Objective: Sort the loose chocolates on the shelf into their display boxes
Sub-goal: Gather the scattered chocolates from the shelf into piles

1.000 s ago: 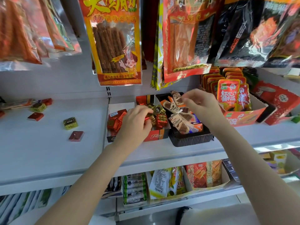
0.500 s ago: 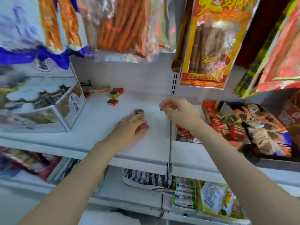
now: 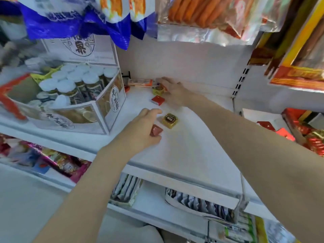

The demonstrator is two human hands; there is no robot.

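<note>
White shop shelving fills the view, seen from above and slightly blurred. On the main shelf (image 3: 184, 148) two bare forearms reach in from the bottom edge.

The left hand (image 3: 142, 130) lies low on the shelf, fingers curled over a dark red chocolate (image 3: 156, 131) that sits under its fingertips. Whether the fingers truly pinch it or only rest on it cannot be told. Just beside that hand, to the right and a little further back, a gold chocolate (image 3: 169, 120) in a square wrapper lies flat on the shelf, not touched by either hand.

The right hand (image 3: 172, 91) stretches to the back of the shelf, near the rear wall. Its fingers lie over a second gold chocolate (image 3: 158, 90), and a bright red chocolate (image 3: 157, 100) rests just in front of it, close to the palm. The grip is too blurred to judge. Behind the fingertips, against the wall, lies a long orange and white wrapped bar (image 3: 140, 82).

To the left stands a white cardboard display case (image 3: 112, 102) packed with white-capped jars. At the far right edge, part of a red display box (image 3: 294, 125) shows, with red and gold wrapped sweets inside. Snack bags (image 3: 201, 16) hang from above, and more packets sit on the lower shelf (image 3: 157, 204).
</note>
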